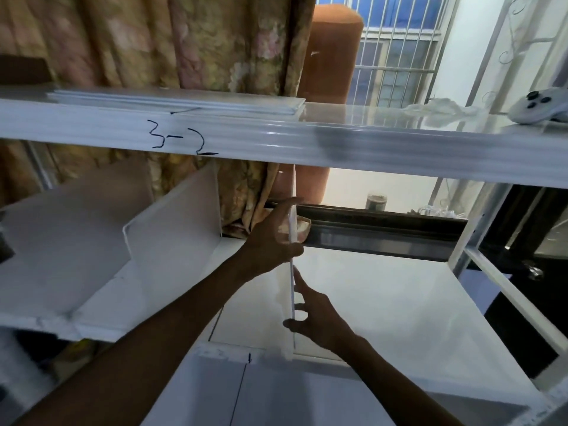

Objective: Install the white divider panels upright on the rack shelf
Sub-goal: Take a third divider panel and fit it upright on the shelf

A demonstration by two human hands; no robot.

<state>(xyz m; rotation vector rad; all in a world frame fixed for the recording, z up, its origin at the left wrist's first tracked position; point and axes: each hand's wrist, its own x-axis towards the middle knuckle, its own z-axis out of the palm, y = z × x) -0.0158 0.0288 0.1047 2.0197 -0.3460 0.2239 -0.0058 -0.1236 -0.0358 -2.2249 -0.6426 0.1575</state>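
A thin white divider panel (292, 192) stands upright, edge-on to me, on the white rack shelf (384, 296). My left hand (272, 238) grips its upper part from the left side. Lower down, my right hand (316, 318) pinches the panel's front edge near the shelf's front. Two other white divider panels stand upright on the shelf: one (181, 219) just left of my hands, another (70, 238) farther left. A stack of flat white panels (184, 101) lies on the upper shelf (399, 142), which is marked "3-2".
A white game controller (541, 107) and a crumpled white cloth (442, 107) rest on the upper shelf at right. A floral curtain (184, 41) hangs behind the rack. The rack's metal post (479, 222) stands at right, beside a barred window (396, 56).
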